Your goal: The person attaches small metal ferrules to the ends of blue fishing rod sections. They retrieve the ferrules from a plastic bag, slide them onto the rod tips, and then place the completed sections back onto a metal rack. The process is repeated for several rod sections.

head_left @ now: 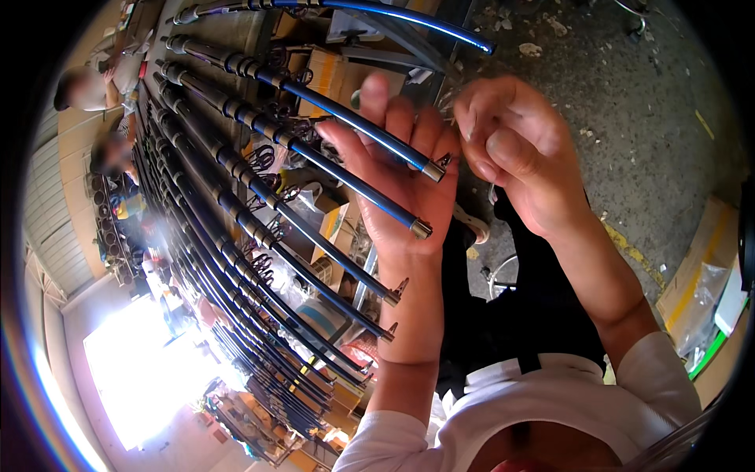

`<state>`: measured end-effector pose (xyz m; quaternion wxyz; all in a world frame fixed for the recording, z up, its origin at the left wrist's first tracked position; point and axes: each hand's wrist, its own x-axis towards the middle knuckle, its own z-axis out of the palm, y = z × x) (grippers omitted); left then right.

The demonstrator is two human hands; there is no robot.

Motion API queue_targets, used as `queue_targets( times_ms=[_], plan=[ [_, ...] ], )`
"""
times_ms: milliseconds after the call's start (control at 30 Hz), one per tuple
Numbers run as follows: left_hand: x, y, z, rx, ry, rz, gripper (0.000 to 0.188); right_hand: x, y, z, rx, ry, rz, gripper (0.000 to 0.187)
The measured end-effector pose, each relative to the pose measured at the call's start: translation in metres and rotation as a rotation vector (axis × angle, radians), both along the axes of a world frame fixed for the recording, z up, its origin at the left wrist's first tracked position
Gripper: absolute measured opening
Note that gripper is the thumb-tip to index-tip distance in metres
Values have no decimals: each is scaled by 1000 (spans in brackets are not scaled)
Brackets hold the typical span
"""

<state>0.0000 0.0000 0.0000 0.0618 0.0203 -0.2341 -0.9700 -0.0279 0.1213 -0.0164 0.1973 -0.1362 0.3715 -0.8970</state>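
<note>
Blue, glossy rods fan across the left and centre of the frame, and the handling seems to centre on the rod [346, 116] whose tip lies in front of the left hand [393, 178], just above the middle of the frame. That hand is palm up with fingers spread fairly wide; whether it touches the rod I cannot tell. The right hand [523, 145], right of centre, has its fingers curled and its thumb close to them, a narrow gap at most; whether something small is pinched there I cannot tell.

To work well here, I would steady the rod just behind its collar [433, 171] with the left fingers, so that the slim end does not spring. The right fingertips should come in lightly and in line with the tip, clear of the little clip [444, 160], which looks easy to bend. Care is also wise with the second rod [354, 186], which crosses the same palm and could be knocked.

The rod is dark and thick toward the upper left, with ring-like bands, then slims to a shiny blue length with a bright streak. Its collar is dull and brassy, and the clip stands out from it.
</note>
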Motion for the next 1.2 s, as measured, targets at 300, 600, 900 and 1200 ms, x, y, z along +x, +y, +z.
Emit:
queue_targets(
  times_ms=[300,600,900,1200],
  plan=[
    [14,-9,-6,163,136,-28,37,16,21,19,42,-96,424,23],
    [21,-4,7,28,90,51,27,21,10,15,39,-17,407,17],
    [18,-4,8,104,32,60,32,23,4,9,-18,54,295,13],
    [14,-2,-1,131,147,75,34,26,0,9,-39,67,224,13]
  ],
)
